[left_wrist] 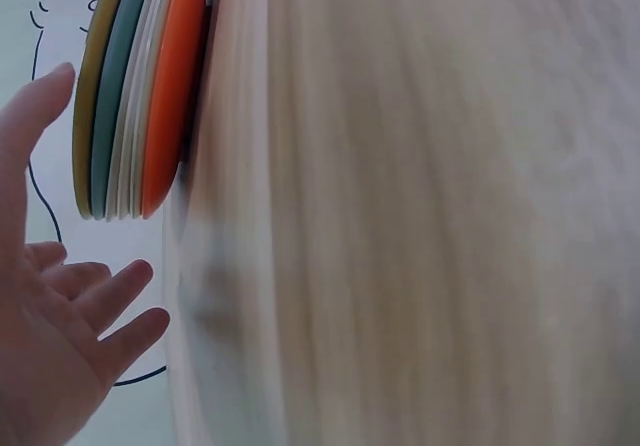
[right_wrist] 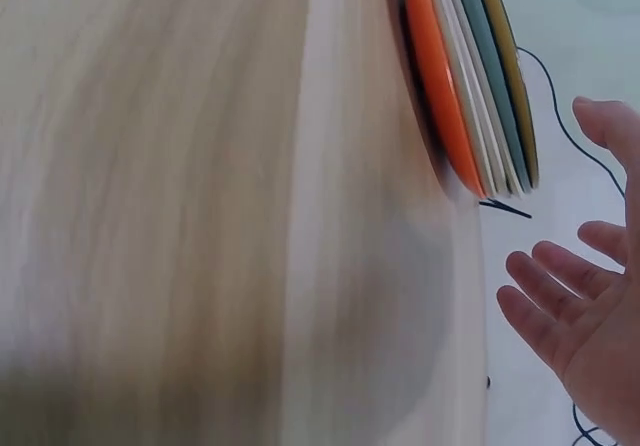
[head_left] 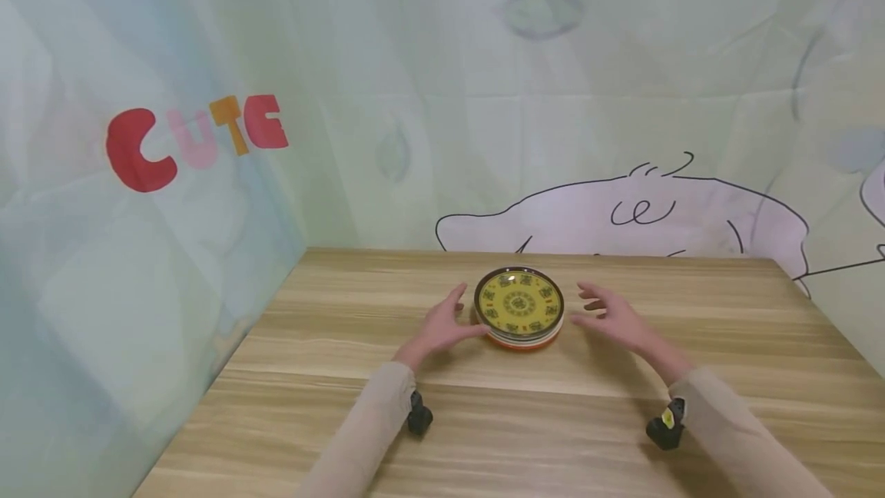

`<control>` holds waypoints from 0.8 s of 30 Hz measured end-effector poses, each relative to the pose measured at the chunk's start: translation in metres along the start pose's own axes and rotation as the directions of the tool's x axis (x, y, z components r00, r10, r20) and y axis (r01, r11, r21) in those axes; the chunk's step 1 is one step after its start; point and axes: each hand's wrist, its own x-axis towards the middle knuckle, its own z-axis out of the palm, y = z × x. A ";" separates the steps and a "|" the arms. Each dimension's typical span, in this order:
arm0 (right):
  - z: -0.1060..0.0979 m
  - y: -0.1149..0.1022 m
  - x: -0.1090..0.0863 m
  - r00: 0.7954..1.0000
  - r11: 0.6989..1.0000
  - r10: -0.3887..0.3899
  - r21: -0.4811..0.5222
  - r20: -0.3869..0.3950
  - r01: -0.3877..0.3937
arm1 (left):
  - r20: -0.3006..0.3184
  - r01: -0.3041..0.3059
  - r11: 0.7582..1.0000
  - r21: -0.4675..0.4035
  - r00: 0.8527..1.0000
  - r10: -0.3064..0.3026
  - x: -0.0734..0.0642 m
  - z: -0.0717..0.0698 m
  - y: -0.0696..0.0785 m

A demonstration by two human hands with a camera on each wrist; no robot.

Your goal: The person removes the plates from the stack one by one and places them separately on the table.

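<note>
A stack of plates [head_left: 520,304] sits toward the back of the wooden table. Its top plate is yellow with a dark rim and a ring of dark patterns. Seen side-on in the left wrist view, a green plate [left_wrist: 122,96] lies under the yellow one, then several white ones, with an orange plate [left_wrist: 175,86] at the bottom. My left hand [head_left: 445,327] is at the stack's left side, fingers spread and thumb near the rim. On the right, my right hand [head_left: 611,319] faces the stack with its fingers apart, a small gap from the plates.
The wooden table [head_left: 512,436] reaches back to a pale printed curtain [head_left: 415,121] with a cartoon outline. Colourful letters [head_left: 197,141] mark the curtain on the left. A small black device [head_left: 419,413] is worn at my left wrist, another black device [head_left: 667,425] at my right.
</note>
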 end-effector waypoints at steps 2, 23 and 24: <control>0.004 0.000 0.002 1.000 1.000 0.017 0.009 -0.007 -0.016 | 0.009 -0.008 1.000 -0.001 1.000 0.008 0.001 0.002 0.001; 0.031 -0.008 0.017 0.994 0.996 0.088 0.028 -0.067 -0.086 | 0.040 -0.034 0.997 -0.074 0.998 0.037 0.008 0.011 0.004; 0.032 -0.008 0.018 0.994 0.996 0.087 0.029 -0.069 -0.086 | 0.043 -0.033 0.997 -0.075 0.998 0.036 0.008 0.012 0.004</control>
